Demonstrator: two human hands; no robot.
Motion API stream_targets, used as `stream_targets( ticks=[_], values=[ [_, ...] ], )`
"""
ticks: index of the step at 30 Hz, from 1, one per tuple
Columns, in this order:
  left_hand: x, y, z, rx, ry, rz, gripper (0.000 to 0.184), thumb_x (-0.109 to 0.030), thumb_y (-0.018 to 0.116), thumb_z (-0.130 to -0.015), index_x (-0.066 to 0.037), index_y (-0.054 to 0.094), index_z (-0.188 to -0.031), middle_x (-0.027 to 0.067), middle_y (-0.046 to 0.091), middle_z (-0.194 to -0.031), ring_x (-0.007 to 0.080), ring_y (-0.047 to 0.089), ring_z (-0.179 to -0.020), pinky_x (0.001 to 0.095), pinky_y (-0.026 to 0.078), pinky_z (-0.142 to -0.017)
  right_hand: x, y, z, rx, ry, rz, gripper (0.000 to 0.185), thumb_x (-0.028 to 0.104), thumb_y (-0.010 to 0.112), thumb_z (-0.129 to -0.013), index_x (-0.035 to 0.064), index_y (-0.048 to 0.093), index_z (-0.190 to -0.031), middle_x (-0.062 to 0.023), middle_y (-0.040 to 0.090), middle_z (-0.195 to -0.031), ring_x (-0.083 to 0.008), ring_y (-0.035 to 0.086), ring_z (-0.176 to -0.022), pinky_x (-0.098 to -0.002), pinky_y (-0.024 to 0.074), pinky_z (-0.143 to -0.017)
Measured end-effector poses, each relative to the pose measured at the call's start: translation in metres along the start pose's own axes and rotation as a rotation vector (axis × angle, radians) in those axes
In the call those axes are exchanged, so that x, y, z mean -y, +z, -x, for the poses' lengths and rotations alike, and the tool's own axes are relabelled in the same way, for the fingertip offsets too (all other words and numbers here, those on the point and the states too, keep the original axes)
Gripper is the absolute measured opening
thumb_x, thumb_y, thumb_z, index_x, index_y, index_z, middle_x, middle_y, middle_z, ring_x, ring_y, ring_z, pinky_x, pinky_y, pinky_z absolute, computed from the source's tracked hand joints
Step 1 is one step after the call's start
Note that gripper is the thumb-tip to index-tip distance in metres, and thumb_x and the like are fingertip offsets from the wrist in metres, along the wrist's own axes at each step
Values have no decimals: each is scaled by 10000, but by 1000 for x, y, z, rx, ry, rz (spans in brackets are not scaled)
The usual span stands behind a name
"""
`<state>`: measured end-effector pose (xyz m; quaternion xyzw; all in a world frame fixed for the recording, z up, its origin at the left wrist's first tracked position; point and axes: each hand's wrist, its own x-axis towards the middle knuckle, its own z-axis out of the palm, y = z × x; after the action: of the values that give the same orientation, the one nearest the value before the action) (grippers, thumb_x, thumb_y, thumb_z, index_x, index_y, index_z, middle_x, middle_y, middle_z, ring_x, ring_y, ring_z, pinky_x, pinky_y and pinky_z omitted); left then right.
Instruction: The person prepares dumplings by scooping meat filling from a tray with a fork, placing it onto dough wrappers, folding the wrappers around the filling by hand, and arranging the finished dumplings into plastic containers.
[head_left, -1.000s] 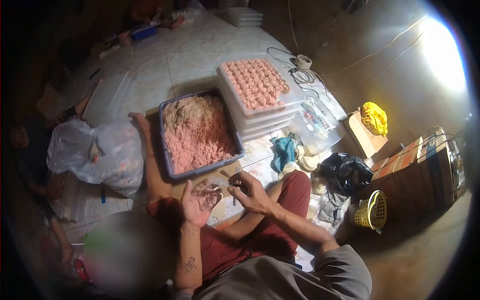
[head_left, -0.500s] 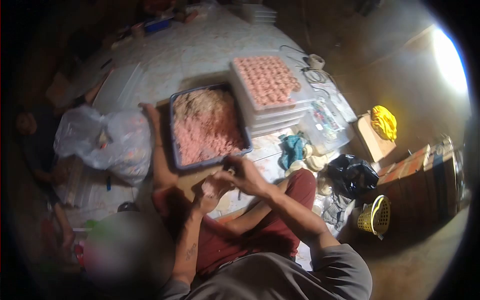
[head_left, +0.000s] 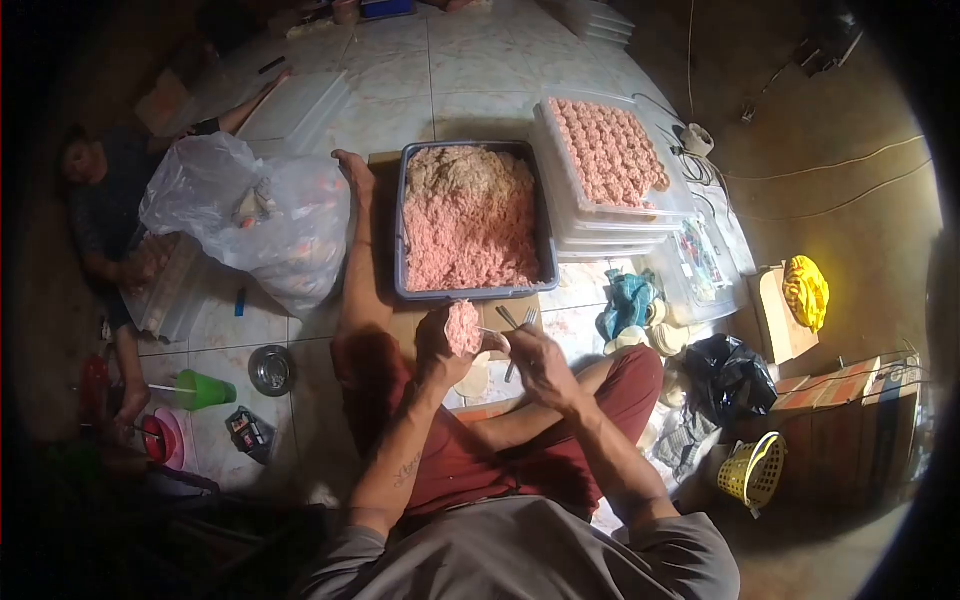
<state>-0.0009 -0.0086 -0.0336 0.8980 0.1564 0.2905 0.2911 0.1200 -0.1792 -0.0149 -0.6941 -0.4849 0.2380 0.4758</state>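
My left hand (head_left: 440, 352) is closed around a lump of pink minced mixture (head_left: 463, 326), which bulges from the top of the grip. My right hand (head_left: 545, 368) is closed on a thin metal utensil (head_left: 489, 330) whose tip touches the lump; its kind is not clear. A fork (head_left: 529, 317) shows just above the right hand, partly covered by it. Right in front of both hands stands a dark grey tub (head_left: 473, 294), filled with pink and greyish mince (head_left: 465, 225). Below the hands lie pale round wrappers (head_left: 475, 378).
Stacked clear trays (head_left: 610, 232) at right carry rows of pink pieces (head_left: 610, 150). A large plastic bag (head_left: 250, 225) lies left, near a co-worker (head_left: 110, 200). A teal cloth (head_left: 628, 303), black bag (head_left: 728, 375) and yellow basket (head_left: 750, 470) lie right. A metal bowl (head_left: 271, 370) is left.
The view has shifted, so the scene sits farther right. My hands have moved slightly apart, and the pink lump now stands up out of my left fist.
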Motion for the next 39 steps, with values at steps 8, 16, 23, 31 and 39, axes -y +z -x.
stream_targets(
  ticks=[8,16,23,31,39],
  values=[
    [15,5,-1,-120,91,129,418,-205,936,-693,-35,619,-907,67,598,-757,225,569,-671,357,499,-634,-23,12,35,-26,451,-713,257,123,513,-1065,13,674,-1234,60,519,-846,-44,415,-741,-192,352,-667],
    [-5,16,1,-281,-131,216,313,-235,872,-771,-42,651,-880,76,651,-781,233,656,-705,354,529,-661,-4,20,19,-166,63,45,236,-39,520,-995,-40,643,-1197,-79,553,-955,-180,532,-809,-318,473,-779],
    [-14,-22,-2,-57,-273,419,446,-207,919,-736,-13,666,-1048,79,693,-905,194,651,-806,334,541,-762,-33,17,51,-58,485,-609,247,92,510,-1063,7,662,-1238,40,477,-806,-79,433,-698,-227,367,-646],
    [-2,-6,5,23,-122,636,377,-50,880,-685,-47,626,-963,49,688,-896,123,654,-812,299,543,-737,-11,41,37,-31,183,-507,213,25,535,-1031,0,672,-1191,-16,529,-848,-123,477,-738,-288,433,-684],
    [-18,-15,1,-203,-274,660,456,-74,935,-697,-45,600,-1003,12,638,-873,87,616,-820,254,525,-712,0,21,42,-202,259,-373,310,-31,473,-1028,-63,605,-1307,-18,526,-865,-144,517,-831,-292,445,-809]
  ],
)
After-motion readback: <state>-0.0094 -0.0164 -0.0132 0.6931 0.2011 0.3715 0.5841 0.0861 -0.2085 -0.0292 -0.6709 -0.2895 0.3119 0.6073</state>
